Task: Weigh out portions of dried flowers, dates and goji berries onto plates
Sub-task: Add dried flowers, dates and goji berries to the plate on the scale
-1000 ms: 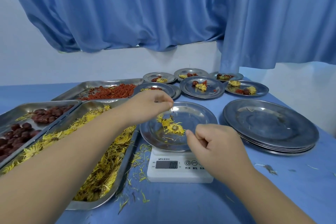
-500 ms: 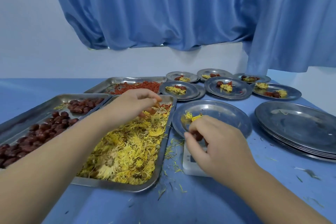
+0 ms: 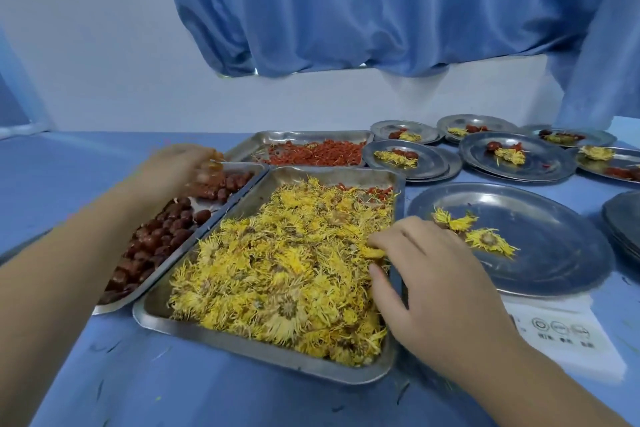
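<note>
A steel tray (image 3: 242,347) heaped with yellow dried flowers (image 3: 277,270) lies in front of me. My right hand (image 3: 426,274) is at its right edge, fingertips and thumb pinching a dried flower. To the left a tray (image 3: 207,204) holds dark red dates (image 3: 162,236). My left hand (image 3: 176,166) hovers over its far end, blurred, fingers curled down; I cannot tell its hold. Behind is a tray (image 3: 256,146) of goji berries (image 3: 318,154). A round plate (image 3: 554,246) with two flowers (image 3: 485,241) sits on the white scale (image 3: 568,336).
Several steel plates (image 3: 516,156) with flowers, dates and berries stand at the back right. A stack of bare plates (image 3: 623,222) shows at the right edge. Loose petals litter the blue tabletop (image 3: 173,392). A blue curtain (image 3: 381,10) hangs behind.
My view swung left. My left hand moved from the plate across the flower tray to the date tray. My right hand left the plate and reached onto the flower tray's right edge.
</note>
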Demonstrator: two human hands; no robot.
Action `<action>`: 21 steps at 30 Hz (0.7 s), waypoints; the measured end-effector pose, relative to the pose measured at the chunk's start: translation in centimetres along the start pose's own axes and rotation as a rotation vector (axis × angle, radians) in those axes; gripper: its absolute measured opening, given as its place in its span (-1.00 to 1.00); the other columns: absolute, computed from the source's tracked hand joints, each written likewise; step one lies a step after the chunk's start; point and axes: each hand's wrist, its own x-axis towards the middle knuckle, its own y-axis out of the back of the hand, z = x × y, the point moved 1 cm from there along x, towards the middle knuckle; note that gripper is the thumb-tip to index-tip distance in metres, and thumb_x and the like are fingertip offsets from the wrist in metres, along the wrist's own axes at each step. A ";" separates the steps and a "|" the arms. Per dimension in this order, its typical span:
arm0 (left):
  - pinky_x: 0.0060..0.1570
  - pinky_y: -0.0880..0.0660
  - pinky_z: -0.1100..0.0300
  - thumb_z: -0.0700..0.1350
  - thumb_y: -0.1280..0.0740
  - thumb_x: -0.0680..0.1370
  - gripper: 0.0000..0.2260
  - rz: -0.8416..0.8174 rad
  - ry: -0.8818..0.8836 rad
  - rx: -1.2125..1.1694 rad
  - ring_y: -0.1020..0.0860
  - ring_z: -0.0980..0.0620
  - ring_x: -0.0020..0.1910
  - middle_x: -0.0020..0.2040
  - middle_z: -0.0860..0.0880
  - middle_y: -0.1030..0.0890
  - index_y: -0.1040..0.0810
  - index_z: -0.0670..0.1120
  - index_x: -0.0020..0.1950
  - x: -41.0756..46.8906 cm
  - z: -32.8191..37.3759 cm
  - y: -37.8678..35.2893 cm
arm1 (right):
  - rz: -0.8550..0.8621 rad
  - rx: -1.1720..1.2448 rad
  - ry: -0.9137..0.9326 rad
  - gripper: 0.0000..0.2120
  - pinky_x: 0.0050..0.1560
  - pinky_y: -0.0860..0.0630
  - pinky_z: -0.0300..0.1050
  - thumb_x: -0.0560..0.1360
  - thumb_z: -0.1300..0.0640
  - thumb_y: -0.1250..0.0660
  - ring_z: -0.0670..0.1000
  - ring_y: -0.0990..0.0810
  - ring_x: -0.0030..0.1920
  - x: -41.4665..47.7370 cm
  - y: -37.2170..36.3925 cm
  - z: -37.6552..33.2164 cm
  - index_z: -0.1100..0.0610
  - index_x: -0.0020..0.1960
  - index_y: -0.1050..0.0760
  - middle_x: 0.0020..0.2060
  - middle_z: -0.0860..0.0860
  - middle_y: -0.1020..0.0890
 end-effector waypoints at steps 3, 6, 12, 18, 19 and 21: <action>0.09 -0.42 0.03 -0.08 -0.23 0.61 -0.79 -0.032 -0.041 0.556 -0.57 -0.08 0.08 0.11 -0.04 -0.64 -0.62 -0.04 0.14 1.7 -2.4 -0.4 | 0.035 0.000 0.028 -0.82 -0.18 -0.47 -0.07 0.47 0.06 -0.24 -0.03 -0.49 -0.17 -0.3 -0.1 -0.2 0.08 0.00 -0.55 -0.15 -0.06 -0.53; 0.33 -0.32 0.05 -0.29 -0.19 0.56 -0.62 -0.173 0.002 0.883 -0.45 -0.06 0.34 0.36 -0.06 -0.51 -0.54 -0.06 0.33 3.0 -4.2 -1.1 | 0.057 0.019 0.035 -0.82 -0.20 -0.46 -0.04 0.48 0.06 -0.23 -0.02 -0.48 -0.17 -0.3 -0.2 0.1 0.08 -0.01 -0.55 -0.16 -0.06 -0.53; 0.20 -0.49 0.04 -0.41 -0.17 0.47 -0.57 -0.186 0.083 0.911 -0.53 -0.08 0.19 0.26 -0.10 -0.58 -0.59 -0.05 0.20 3.8 -5.8 -1.2 | 0.083 0.024 0.047 -0.84 -0.22 -0.44 -0.02 0.49 0.08 -0.22 0.00 -0.48 -0.20 -0.2 -0.3 0.6 0.09 -0.07 -0.56 -0.19 -0.05 -0.52; -0.18 -0.41 0.26 -0.25 -0.37 0.50 -0.82 -0.036 -0.001 0.713 -0.53 0.15 -0.16 -0.02 0.02 -0.63 -0.61 0.01 0.00 3.3 -5.3 -0.3 | 0.101 0.038 0.057 -0.82 -0.22 -0.43 -0.01 0.51 0.09 -0.21 0.00 -0.48 -0.21 -0.3 -0.3 0.7 0.09 -0.10 -0.58 -0.22 -0.05 -0.52; -0.25 -0.38 0.28 -0.23 -0.37 0.50 -0.83 -0.004 -0.019 0.673 -0.52 0.16 -0.18 -0.03 0.04 -0.61 -0.60 0.03 0.00 3.0 -4.7 -0.3 | 0.106 0.040 0.058 -0.82 -0.22 -0.44 -0.01 0.51 0.09 -0.20 0.01 -0.48 -0.22 -0.3 -0.2 0.7 0.09 -0.11 -0.58 -0.23 -0.05 -0.53; -0.33 -0.37 0.27 -0.21 -0.36 0.50 -0.84 0.043 -0.061 0.574 -0.54 0.10 -0.24 -0.06 0.05 -0.62 -0.58 0.04 -0.01 2.3 -3.0 -0.6 | 0.127 0.050 0.054 -0.81 -0.20 -0.44 -0.02 0.51 0.09 -0.20 0.01 -0.49 -0.21 -0.4 0.0 0.8 0.09 -0.11 -0.59 -0.23 -0.05 -0.53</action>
